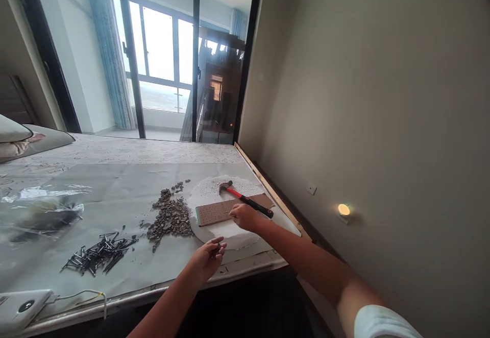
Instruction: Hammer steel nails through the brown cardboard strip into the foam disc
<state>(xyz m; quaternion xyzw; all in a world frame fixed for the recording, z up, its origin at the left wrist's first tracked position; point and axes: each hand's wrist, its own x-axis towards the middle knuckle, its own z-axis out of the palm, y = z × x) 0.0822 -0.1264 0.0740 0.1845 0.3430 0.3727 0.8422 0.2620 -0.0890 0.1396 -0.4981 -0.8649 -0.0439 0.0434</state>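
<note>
My right hand (245, 217) rests over a brown board (213, 212) dotted with small holes, its fingers pinched together at the surface. Whatever sits between those fingertips is too small to name. Just beyond that hand lies a claw hammer (239, 195) with a red and black handle, its head toward the far side. Nearer to me, my left hand (211, 255) is half closed with the palm turned up; something small and dark shows among its fingers, but I cannot make out its kind. Under board and hammer is a round white pad (204, 187).
Left of the pad spreads a heap of grey stone chips (171, 216). A pile of dark nails (100, 252) lies closer to me. Further left are a clear plastic bag (46, 218) and a white power bank (25, 307) with a cable. A wall (363, 123) bounds the right side.
</note>
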